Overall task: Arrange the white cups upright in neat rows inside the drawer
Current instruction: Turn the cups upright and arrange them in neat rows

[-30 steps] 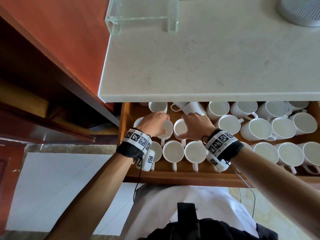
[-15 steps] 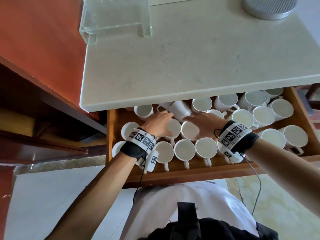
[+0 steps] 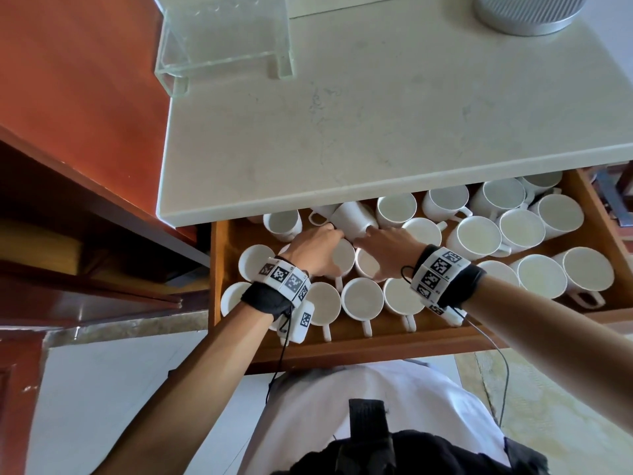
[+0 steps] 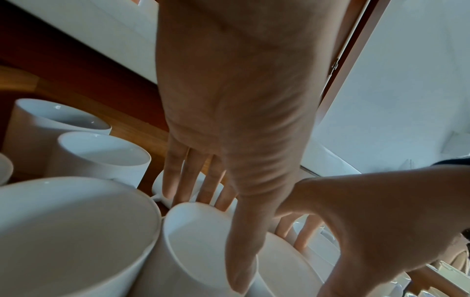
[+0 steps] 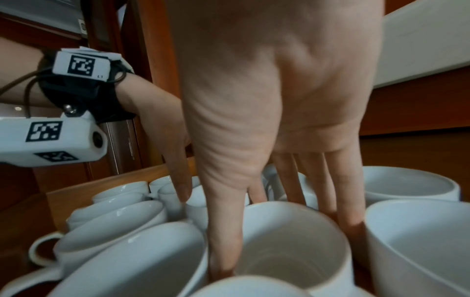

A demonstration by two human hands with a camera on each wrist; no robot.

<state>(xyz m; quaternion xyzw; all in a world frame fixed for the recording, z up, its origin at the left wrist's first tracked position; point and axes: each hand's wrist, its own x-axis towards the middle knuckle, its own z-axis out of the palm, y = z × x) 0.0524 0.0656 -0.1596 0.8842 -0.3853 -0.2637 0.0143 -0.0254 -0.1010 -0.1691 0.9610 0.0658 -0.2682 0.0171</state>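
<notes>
Tipped white cup (image 3: 352, 219) at far left of drawer (image 3: 359, 341), long axis left-right, directly beyond both hands: left hand (image 3: 317, 250) and right hand (image 3: 387, 245) released, fingers extended.

drawer (image 3: 342, 351): wooden, pulled open beneath a pale countertop, its back part hidden under the counter edge.
white cups (image 3: 479, 238): plain white, handled, many of them filling the drawer; nearly all stand upright with open mouths facing up.
front row (image 3: 363, 299): upright cups side by side along the drawer's front wall, handles pointing toward the front.
left side (image 3: 255, 260): upright cups close against the left wall.
right side (image 3: 539, 277): upright cups crowded loosely, touching, handles turned different ways.
tipped cup (image 3: 352, 219): lies on its side near the back, left of centre, between upright cups.
</notes>
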